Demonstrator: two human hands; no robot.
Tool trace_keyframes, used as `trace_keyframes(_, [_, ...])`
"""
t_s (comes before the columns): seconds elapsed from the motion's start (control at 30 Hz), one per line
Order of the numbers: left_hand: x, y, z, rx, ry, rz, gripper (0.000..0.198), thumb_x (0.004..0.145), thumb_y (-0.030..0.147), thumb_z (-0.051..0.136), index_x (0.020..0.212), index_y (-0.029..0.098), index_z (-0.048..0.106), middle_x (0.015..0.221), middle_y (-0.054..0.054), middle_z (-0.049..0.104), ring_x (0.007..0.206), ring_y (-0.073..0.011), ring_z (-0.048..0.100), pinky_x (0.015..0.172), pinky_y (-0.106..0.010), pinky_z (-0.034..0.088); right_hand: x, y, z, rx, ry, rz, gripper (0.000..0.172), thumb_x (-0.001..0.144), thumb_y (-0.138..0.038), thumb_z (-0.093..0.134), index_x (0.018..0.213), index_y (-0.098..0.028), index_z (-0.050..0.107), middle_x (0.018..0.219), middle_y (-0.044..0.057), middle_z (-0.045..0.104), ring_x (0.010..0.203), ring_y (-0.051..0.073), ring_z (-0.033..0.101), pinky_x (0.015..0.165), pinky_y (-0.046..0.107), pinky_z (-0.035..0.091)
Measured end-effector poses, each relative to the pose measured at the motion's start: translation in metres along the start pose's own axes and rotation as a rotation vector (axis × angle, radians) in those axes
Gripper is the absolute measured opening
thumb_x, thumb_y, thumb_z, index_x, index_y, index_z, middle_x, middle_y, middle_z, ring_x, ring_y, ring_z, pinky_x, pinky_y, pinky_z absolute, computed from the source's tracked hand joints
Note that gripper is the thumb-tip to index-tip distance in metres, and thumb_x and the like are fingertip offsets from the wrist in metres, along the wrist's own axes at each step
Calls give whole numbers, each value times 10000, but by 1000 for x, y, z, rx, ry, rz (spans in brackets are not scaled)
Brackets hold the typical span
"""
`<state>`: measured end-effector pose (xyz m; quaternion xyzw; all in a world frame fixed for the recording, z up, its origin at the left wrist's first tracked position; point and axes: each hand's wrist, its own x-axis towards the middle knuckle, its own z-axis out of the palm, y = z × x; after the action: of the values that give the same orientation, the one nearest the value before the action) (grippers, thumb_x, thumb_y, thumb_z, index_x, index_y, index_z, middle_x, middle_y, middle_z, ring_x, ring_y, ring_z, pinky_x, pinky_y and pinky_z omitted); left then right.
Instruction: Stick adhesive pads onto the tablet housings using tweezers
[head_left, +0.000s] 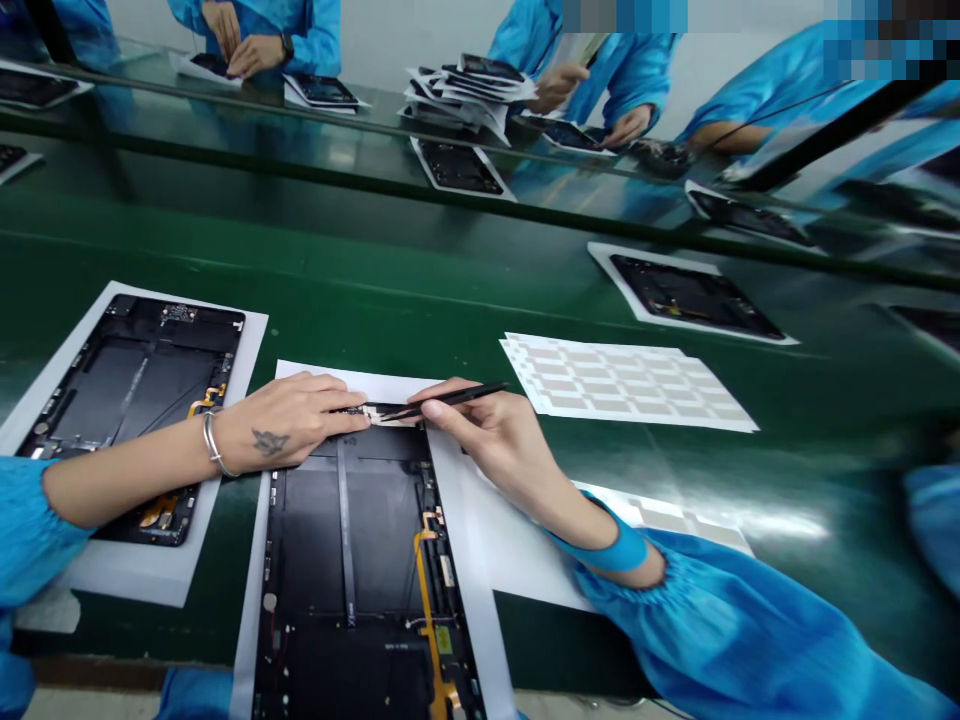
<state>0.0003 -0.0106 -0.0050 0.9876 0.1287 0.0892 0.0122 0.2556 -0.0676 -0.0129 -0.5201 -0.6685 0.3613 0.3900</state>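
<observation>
Right hand (491, 440), black tweezers (450, 398) at tablet frame (352, 540); its tiny print unreadable

Glossy green bench (375, 270), matt white paper (517, 545)

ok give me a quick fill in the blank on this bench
The right hand holds a pair of black ____.
A metal bangle circles the ____ wrist.
The opened tablet lies on white ____.

Missing words: tweezers, left, paper.
</observation>
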Motion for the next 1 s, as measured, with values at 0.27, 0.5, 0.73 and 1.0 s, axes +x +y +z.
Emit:
trace_keyframes(0.27, [-4, -2, 0, 28, -28, 13, 458, 919, 35, 412, 1297, 174, 630, 1369, -110, 620, 1232, -236, 569, 1037, -383, 479, -11, 10, -27, -72, 81, 72, 405, 843, -589, 682, 813, -200, 788, 872, 90, 773, 818, 262, 728, 700, 354, 563])
trace_keyframes(0.5, [30, -10, -10, 113, -175, -16, 306, 1007, 138, 426, 1261, 152, 596, 1037, -82, 710, 903, -202, 635, 681, -271, 489, -8, 24, -20, 291, 315, 140, 366, 833, -567, 710, 885, -206, 737, 764, 49, 752, 790, 231, 740, 806, 382, 595])
trace_keyframes(0.73, [92, -17, -18, -182, -378, -100, 54, 943, 173, 577, 997, 177, 583, 933, -28, 672, 796, -166, 619, 591, -234, 352, -7, 25, -19, 289, 442, 93, 320, 883, -506, 679, 943, -195, 727, 701, 30, 725, 737, 206, 711, 804, 382, 577])
trace_keyframes(1.0, [86, -24, 4, -497, -225, -244, 207, 937, 210, 542, 1122, 155, 469, 782, -5, 626, 683, -167, 578, 627, -250, 388, -21, 9, 0, -270, 75, -393, 288, 1002, -176, 459, 1205, -254, 647, 994, 67, 758, 940, 216, 707, 832, 370, 548])
